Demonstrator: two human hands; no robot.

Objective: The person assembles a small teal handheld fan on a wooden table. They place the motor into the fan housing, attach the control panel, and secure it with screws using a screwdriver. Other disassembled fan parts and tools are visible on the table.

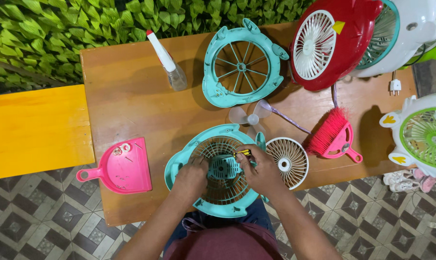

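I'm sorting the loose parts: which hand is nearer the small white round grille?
Right. The right hand is just beside the white grille, to its left; the left hand rests farther off, across the teal fan housing.

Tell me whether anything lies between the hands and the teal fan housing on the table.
Nothing visible does. The left hand rests directly on the teal fan housing, and the right hand sits on its grille holding a small yellow and black tool over the centre. The white grille lies beside it, to the right.
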